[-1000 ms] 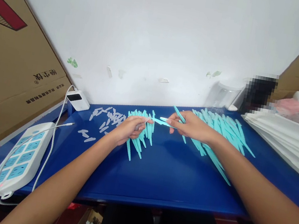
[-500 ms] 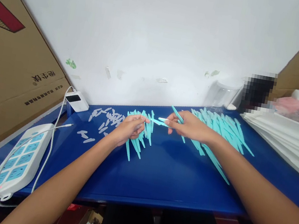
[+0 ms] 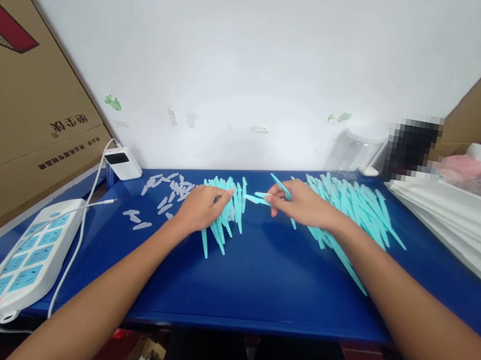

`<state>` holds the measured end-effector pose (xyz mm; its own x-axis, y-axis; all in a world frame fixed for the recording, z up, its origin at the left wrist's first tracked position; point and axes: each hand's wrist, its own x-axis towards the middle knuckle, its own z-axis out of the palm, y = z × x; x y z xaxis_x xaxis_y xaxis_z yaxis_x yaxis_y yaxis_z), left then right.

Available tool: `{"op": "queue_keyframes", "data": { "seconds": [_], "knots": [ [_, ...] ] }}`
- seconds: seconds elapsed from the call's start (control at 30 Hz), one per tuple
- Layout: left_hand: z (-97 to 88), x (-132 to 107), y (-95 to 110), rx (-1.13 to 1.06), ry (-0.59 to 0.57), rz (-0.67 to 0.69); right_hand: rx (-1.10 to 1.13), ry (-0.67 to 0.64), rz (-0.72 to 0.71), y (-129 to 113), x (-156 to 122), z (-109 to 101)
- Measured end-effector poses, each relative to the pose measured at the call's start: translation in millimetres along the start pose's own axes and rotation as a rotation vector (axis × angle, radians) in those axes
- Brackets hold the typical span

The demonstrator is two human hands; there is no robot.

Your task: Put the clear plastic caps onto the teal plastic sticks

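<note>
My right hand [image 3: 295, 201] is closed on several slim turquoise eyebrow razors. One held eyebrow razor [image 3: 280, 185] slants up from the fingers, and others point left toward my other hand, one with a pale shiny edge. My left hand [image 3: 203, 207] is curled with its thumb forward, over the near pile of turquoise razors [image 3: 237, 210]; its fingertips are hidden, so what it holds does not show. A small gap separates it from the held razors. Left of it lie loose clear plastic caps [image 3: 165, 207]. A larger razor pile [image 3: 356, 210] spreads behind my right forearm.
All of this lies on a blue table [image 3: 266, 296] against a white wall. At left are a power strip [image 3: 32, 255] with a cable, a small white device [image 3: 123, 163] and a cardboard box [image 3: 12, 102]. A clear jar [image 3: 361, 152] and stacked white trays [image 3: 455, 230] stand at right.
My left hand has drawn back a little to the left, away from the tip of the held razor, and turned knuckles up. My right hand has barely moved.
</note>
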<state>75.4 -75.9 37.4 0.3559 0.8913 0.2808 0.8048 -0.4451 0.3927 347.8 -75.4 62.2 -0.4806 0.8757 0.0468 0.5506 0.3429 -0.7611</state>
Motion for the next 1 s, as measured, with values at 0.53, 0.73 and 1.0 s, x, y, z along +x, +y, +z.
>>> {"op": "queue_keyframes", "data": {
  "seconds": [0.53, 0.73, 1.0],
  "knots": [
    [4.6, 6.3, -7.8, -0.385, -0.024, -0.088, -0.01, -0.002, -0.009, -4.8, -1.9, -1.6],
    [6.2, 0.6, -6.5, -0.181, -0.052, -0.033, -0.022, -0.007, -0.019, -1.5, 0.2, 0.7],
    [3.1, 1.7, -2.2, -0.106, 0.011, -0.008, -0.019, 0.001, -0.012, -3.2, -0.9, 0.2]
  ]
}}
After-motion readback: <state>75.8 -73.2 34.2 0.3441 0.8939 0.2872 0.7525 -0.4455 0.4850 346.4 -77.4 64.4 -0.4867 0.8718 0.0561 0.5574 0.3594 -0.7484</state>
